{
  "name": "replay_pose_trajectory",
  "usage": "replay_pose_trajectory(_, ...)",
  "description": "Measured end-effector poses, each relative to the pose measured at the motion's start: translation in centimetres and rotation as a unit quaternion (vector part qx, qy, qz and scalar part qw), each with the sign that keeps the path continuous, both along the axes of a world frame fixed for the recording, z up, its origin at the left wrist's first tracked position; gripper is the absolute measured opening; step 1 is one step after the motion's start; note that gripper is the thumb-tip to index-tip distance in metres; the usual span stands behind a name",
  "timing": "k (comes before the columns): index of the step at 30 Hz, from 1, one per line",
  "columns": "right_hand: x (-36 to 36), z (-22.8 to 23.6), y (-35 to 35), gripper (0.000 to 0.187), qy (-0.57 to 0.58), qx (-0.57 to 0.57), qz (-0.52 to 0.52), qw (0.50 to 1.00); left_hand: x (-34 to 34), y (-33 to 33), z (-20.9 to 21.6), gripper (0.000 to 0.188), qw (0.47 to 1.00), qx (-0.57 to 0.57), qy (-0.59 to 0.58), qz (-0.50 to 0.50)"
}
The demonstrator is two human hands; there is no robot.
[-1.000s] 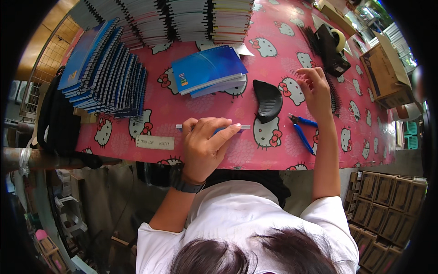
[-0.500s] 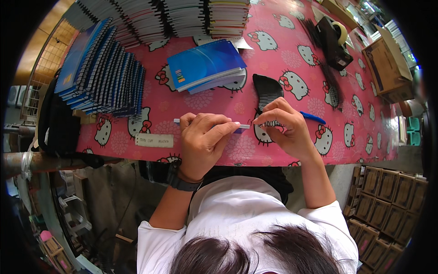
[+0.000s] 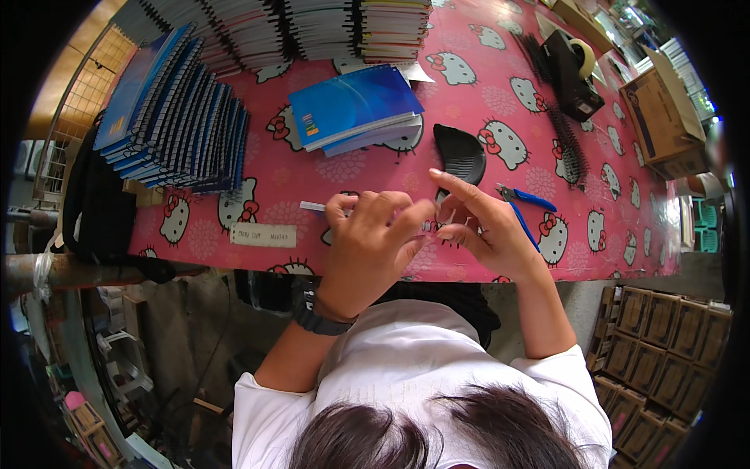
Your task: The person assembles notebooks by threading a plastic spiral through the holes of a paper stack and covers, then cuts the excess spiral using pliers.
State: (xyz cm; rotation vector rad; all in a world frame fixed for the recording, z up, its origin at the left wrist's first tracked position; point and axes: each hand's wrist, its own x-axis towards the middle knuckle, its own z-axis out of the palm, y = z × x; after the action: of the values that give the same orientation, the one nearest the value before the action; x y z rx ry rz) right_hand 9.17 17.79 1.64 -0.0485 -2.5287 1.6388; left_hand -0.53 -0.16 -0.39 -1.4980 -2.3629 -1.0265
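Observation:
My left hand [image 3: 367,246], a dark watch on its wrist, is closed over a thin notebook block [image 3: 312,206] held edge-on above the table. Only its pale end shows past my fingers; the rest is hidden beneath them. Close beside it, my right hand [image 3: 492,230] curls thumb and fingers around a small dark spiral coil [image 3: 427,227], its index finger raised. Little of the coil is visible between the two hands. Blue-handled cutters [image 3: 533,200] lie just right of my right hand. Beyond it sits a black ribbed curved tray [image 3: 461,152].
Blue spiral notebooks [image 3: 168,117] are stacked at left. Several loose blue-covered books [image 3: 355,109] lie ahead, with tall bound stacks [image 3: 320,31] behind. At right are black coils [image 3: 566,148], a tape dispenser [image 3: 574,74] and a cardboard box [image 3: 664,117]. A paper strip [image 3: 263,235] lies near the front edge.
My left hand has turned and shifted right, covering more of the notebook block. My right hand has lowered slightly, its index finger lifted, and the cutters show more fully.

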Motion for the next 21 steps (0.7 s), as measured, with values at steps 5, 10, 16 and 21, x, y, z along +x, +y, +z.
replay_pose_trajectory(5, -1.6, -0.8, 3.5, 0.058, 0.009, 0.126, -0.02, 0.992, -0.1, -0.3, -0.6, 0.02, 0.999, -0.022, 0.023, -0.013)
replay_pose_trajectory(10, -3.5, -2.8, 7.3, 0.075, -0.012, 0.312, 0.035, 0.949, -0.7, 0.0, -1.4, 0.022, 0.997, 0.0, 0.081, -0.019)
replay_pose_trajectory(16, -4.6, -4.3, 7.5, 0.072, 0.044, 0.361, 0.015, 0.931, -0.9, 0.2, -0.8, 0.022, 0.998, 0.035, 0.057, -0.004)
replay_pose_trajectory(21, -4.1, -4.3, 5.6, 0.057, 0.06, 0.18, -0.077, 0.979, -1.8, -0.6, -0.5, 0.026, 0.997, 0.051, 0.044, 0.026)
